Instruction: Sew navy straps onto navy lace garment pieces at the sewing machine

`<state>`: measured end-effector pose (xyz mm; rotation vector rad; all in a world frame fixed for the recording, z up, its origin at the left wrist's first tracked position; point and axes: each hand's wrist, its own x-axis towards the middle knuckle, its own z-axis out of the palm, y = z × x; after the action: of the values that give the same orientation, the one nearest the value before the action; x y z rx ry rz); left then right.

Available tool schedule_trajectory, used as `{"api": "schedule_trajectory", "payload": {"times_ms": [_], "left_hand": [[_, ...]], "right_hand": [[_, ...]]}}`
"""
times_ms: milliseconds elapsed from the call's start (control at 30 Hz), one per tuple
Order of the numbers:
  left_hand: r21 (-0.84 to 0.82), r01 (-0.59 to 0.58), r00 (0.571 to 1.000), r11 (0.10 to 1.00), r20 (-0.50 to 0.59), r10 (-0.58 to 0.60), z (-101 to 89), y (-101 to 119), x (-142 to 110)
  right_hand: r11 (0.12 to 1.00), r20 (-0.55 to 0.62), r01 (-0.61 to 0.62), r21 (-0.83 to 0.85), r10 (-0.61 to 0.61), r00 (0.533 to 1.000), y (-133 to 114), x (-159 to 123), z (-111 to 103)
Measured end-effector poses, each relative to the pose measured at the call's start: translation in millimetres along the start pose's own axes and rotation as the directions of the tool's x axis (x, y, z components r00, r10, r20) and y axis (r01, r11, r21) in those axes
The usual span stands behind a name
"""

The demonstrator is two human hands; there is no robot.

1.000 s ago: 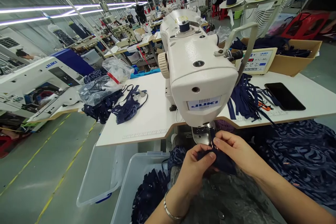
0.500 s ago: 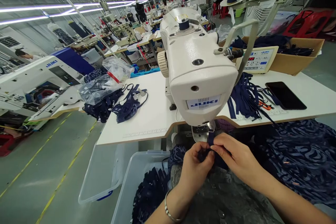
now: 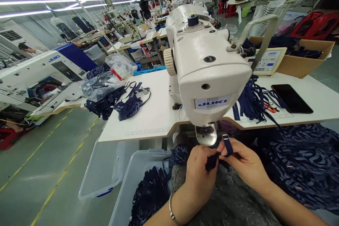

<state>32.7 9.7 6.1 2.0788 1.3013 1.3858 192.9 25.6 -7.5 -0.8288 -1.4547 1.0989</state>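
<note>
Just in front of the white sewing machine (image 3: 209, 77), my two hands meet over my lap. My right hand (image 3: 242, 157) pinches a navy strap (image 3: 227, 145) that loops up and carries a small metal slider. Closed around dark navy fabric (image 3: 212, 161) is my left hand (image 3: 201, 169), its fingertips almost touching the right ones. Whether the strap and this fabric are one piece I cannot tell. The machine's metal work arm (image 3: 206, 137) is right behind my fingers, with the strap apart from it.
On the white table lie a navy bra (image 3: 129, 104) at left, and navy straps (image 3: 251, 99) and a phone (image 3: 292, 98) at right. A clear bin (image 3: 124, 183) of navy pieces stands below left. Patterned navy fabric (image 3: 302, 162) hangs at right.
The strap with its slider has come away from the machine's work arm toward me and to the right. My right hand has turned, bending the strap into a loop. The view shifted slightly.
</note>
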Motion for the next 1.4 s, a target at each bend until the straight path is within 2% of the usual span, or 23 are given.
{"api": "schedule_trajectory", "payload": {"times_ms": [100,267,367,433,500,567,633,733,867,933,1000,1033,1067,1100,1133,1167,1233,1300,1400], "left_hand": [[0.01,-0.02,1.0,1.0,-0.018,0.02,1.6,0.3,-1.6],[0.013,0.014,1.0,1.0,-0.023,-0.013,2.8,1.0,-3.7],[-0.017,0.076,0.997,0.997,0.01,-0.076,1.9,0.6,-4.0],[-0.048,0.134,0.99,0.99,0.06,-0.131,0.2,0.0,-3.4],[-0.077,0.237,0.965,0.969,0.132,-0.226,-1.6,-0.3,-2.1],[-0.095,0.385,0.91,0.918,0.204,-0.36,-2.4,-0.4,-0.3],[-0.11,0.509,0.848,0.854,0.237,-0.475,-1.3,-1.5,1.4],[-0.139,0.591,0.803,0.795,0.203,-0.561,2.9,-7.2,2.8],[-0.108,0.602,0.796,0.791,0.163,-0.583,4.6,-21.4,3.6],[0.0,0.54,0.836,0.841,0.111,-0.537,0.9,-28.7,4.4],[0.161,0.391,0.92,0.906,-0.048,-0.389,-5.2,-34.5,5.5],[0.253,0.283,0.957,0.925,-0.14,-0.255,-8.6,-36.4,6.2],[0.344,0.154,0.976,0.926,-0.2,-0.088,-11.7,-37.7,6.8],[0.424,0.011,0.976,0.906,-0.203,0.083,-14.4,-38.3,7.2],[0.48,-0.138,0.962,0.866,-0.141,0.232,-16.4,-38.4,7.5],[0.504,-0.28,0.94,0.817,-0.029,0.34,-17.6,-38.2,7.4],[0.478,-0.464,0.885,0.746,0.214,0.413,-17.6,-38.0,6.3],[0.456,-0.497,0.865,0.739,0.33,0.378,-15.5,-39.0,4.5],[0.465,-0.46,0.883,0.756,0.326,0.337,-12.1,-42.2,2.5]], "right_hand": [[0.998,-0.036,0.054,0.028,-0.053,0.998,5.8,-4.2,4.0],[0.996,-0.045,0.085,0.027,-0.083,0.995,11.7,-6.2,5.8],[0.997,-0.049,0.074,-0.013,-0.074,0.996,10.7,-5.4,3.3],[0.997,-0.038,0.016,-0.069,-0.019,0.999,7.6,-3.3,-0.3],[0.985,0.0,-0.096,-0.14,0.097,0.995,3.5,0.4,-4.3],[0.955,0.045,-0.212,-0.205,0.226,0.973,-0.1,5.5,-6.9],[0.929,0.063,-0.272,-0.252,0.297,0.953,-1.7,11.3,-6.6],[0.905,0.022,-0.234,-0.356,0.259,0.966,1.1,19.3,-1.5],[0.849,0.015,-0.1,-0.518,0.126,0.992,8.9,26.6,5.4],[0.842,0.025,-0.096,-0.531,0.129,0.991,10.8,29.6,7.1],[0.854,0.018,-0.134,-0.503,0.165,0.986,11.1,32.9,7.8],[0.862,0.004,-0.162,-0.481,0.186,0.982,11.1,34.8,7.9],[0.868,-0.014,-0.193,-0.457,0.21,0.978,11.4,36.7,7.8],[0.872,-0.034,-0.227,-0.433,0.235,0.971,12.1,38.5,7.6],[0.875,-0.05,-0.26,-0.409,0.263,0.963,13.5,40.3,7.3],[0.878,-0.061,-0.29,-0.38,0.289,0.955,15.5,41.9,6.8],[0.896,-0.051,-0.33,-0.299,0.33,0.943,20.7,44.4,5.5],[0.91,-0.021,-0.361,-0.202,0.364,0.931,25.7,45.8,4.2],[0.919,0.009,-0.384,-0.088,0.387,0.922,29.5,46.5,2.9]]}}
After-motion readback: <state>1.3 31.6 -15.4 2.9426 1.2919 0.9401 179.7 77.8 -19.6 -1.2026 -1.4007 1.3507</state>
